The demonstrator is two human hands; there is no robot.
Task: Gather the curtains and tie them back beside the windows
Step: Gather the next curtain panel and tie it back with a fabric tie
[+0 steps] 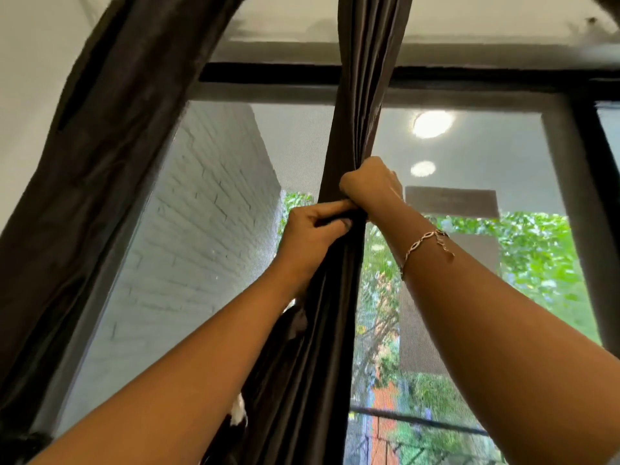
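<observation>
dark window frame [385,77], gathered brown curtain [362,95] hanging before its screened pane, second curtain [100,129] draped at left

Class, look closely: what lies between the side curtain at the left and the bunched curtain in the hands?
In the head view, only window: its dark frame and screened glass showing a white brick wall.

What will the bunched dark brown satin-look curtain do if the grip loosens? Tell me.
The dark brown curtain looks floppy: it hangs in soft folds. Its sheen suggests it could slip through the left hand and right hand. It would probably fan out again.
</observation>
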